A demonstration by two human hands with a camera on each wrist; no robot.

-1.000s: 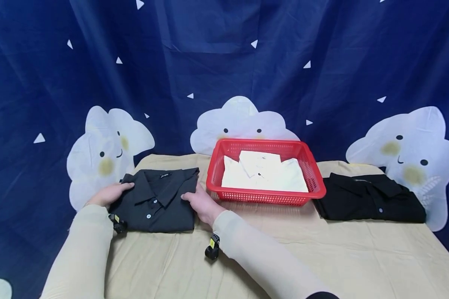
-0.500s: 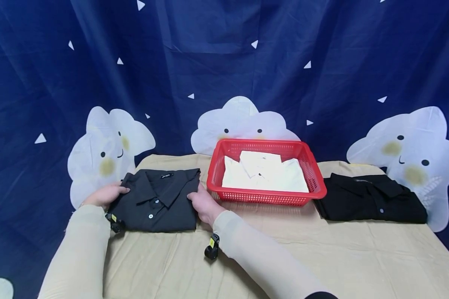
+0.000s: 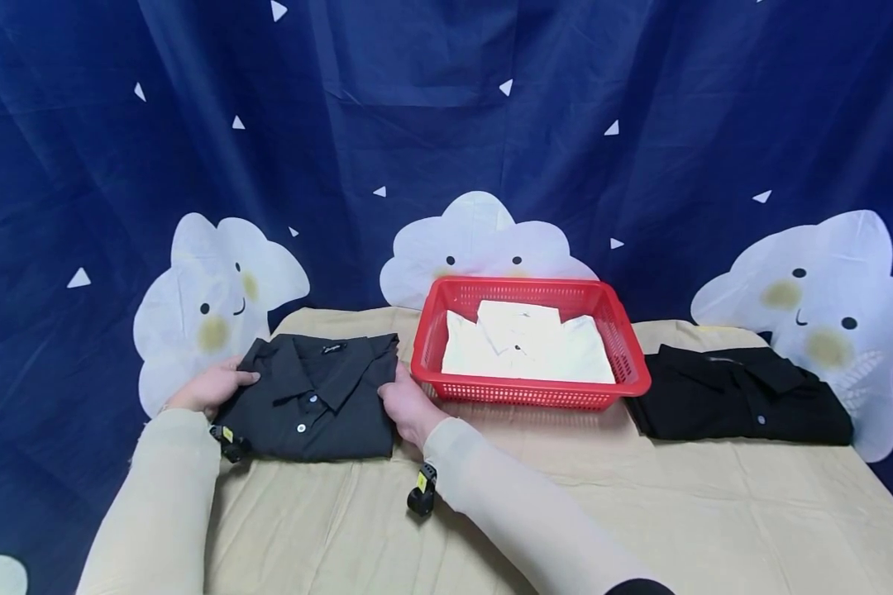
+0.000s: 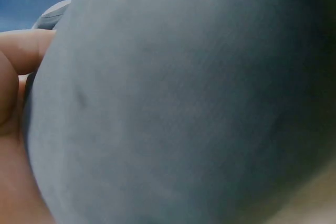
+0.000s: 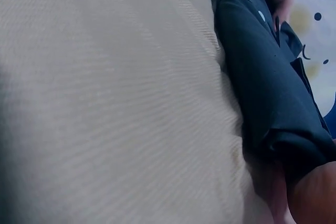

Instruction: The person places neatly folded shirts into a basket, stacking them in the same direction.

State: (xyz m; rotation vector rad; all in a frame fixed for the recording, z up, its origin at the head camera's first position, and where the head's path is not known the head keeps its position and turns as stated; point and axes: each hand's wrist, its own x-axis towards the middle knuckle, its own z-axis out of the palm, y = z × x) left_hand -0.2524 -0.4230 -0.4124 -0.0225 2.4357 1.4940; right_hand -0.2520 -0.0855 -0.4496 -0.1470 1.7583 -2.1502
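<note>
A folded dark grey shirt (image 3: 320, 430) lies collar up on the beige cloth at the left of the head view, its white buttons showing. My left hand (image 3: 210, 388) grips its left edge, thumb on top and the other fingers hidden. At the opposite edge my right hand (image 3: 411, 405) holds the shirt's side, with the thumb along the border and the fingers mostly out of sight. In the left wrist view the shirt's fabric (image 4: 157, 103) fills most of the picture. The right wrist view shows the shirt's folded front edge (image 5: 262, 77) in profile.
Right of the shirt stands a red plastic basket (image 3: 528, 390) with a folded white shirt (image 3: 524, 347) inside. Farther right lies a folded black shirt (image 3: 744, 405), close against the basket. A blue curtain (image 3: 446, 124) with cloud faces hangs behind the beige cloth (image 3: 565, 487).
Both thumbs have drawn outward from the shirt's top toward its side edges, the left hand going slightly left. The shirt has shifted slightly to the right.
</note>
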